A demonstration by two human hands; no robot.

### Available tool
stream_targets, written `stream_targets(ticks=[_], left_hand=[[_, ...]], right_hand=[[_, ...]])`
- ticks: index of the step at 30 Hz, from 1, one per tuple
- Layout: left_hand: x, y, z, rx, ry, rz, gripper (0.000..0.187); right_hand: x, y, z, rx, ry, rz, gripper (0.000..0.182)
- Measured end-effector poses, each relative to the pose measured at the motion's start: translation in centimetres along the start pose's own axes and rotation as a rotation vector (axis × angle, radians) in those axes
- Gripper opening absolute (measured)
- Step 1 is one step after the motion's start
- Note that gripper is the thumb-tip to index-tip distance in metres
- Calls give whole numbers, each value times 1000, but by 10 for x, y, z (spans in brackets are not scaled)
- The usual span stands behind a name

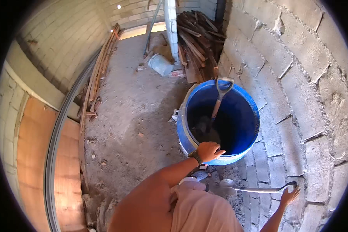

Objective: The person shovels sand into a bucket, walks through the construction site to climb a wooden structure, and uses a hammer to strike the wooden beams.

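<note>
A large blue plastic barrel [240, 155] stands in front of me, its inside mostly in shadow. My left hand [208, 151], with a watch on the wrist, is closed over its near rim. Inside the barrel a shovel [216, 108] leans upright, its D-shaped handle above the far rim and its lower end hidden in dark material. To the right, a second shovel [259, 190] slants toward the block wall. My right hand [289, 196] is right at its D-shaped grip, fingers stretched out and apart.
A rough block wall [282, 85] rises close on the right. Behind the barrel lies a pile of wooden boards [199, 36]. A white bucket [161, 64] lies tipped on the dusty floor [123, 104]. Long planks [98, 73] run along the left wall.
</note>
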State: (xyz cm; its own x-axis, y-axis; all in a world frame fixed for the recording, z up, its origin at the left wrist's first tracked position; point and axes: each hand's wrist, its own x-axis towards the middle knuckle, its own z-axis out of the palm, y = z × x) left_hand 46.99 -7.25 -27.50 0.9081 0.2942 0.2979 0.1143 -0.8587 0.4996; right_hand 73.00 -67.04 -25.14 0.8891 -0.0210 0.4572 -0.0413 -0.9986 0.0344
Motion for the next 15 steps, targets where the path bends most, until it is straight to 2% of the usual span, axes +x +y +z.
stream_targets(ticks=[2,3,5,6,7,8,9,10,11,13,15], left_hand=[[-2,3,-6,-48,-10,-44,37],[-4,4,-6,-162,112,18,34],[-22,13,-14,-279,278,76,32],[-38,22,-23,-268,289,62,32],[-56,31,-37,-267,302,37,31],[-75,37,-49,-265,313,15,31],[-101,35,-46,-238,294,4,30],[-134,29,-39,-230,196,-76,32],[-167,20,-37,-221,100,-163,34],[-234,4,-60,-144,-374,-249,44],[-319,-39,-55,31,-957,-488,56]], right_hand=[[-41,4,14,155,115,-134,84],[-69,-2,18,227,24,-113,87],[-143,0,40,293,-248,-199,92],[-180,-7,39,191,-568,-141,94],[-238,33,123,273,-642,-188,99],[-284,26,118,395,-904,-149,98],[-351,62,182,495,-1034,-228,89],[-385,52,155,492,-1270,-169,85],[-404,36,124,473,-1413,-129,82],[-435,19,89,458,-1581,-110,75],[-445,2,66,464,-1675,-118,68]])
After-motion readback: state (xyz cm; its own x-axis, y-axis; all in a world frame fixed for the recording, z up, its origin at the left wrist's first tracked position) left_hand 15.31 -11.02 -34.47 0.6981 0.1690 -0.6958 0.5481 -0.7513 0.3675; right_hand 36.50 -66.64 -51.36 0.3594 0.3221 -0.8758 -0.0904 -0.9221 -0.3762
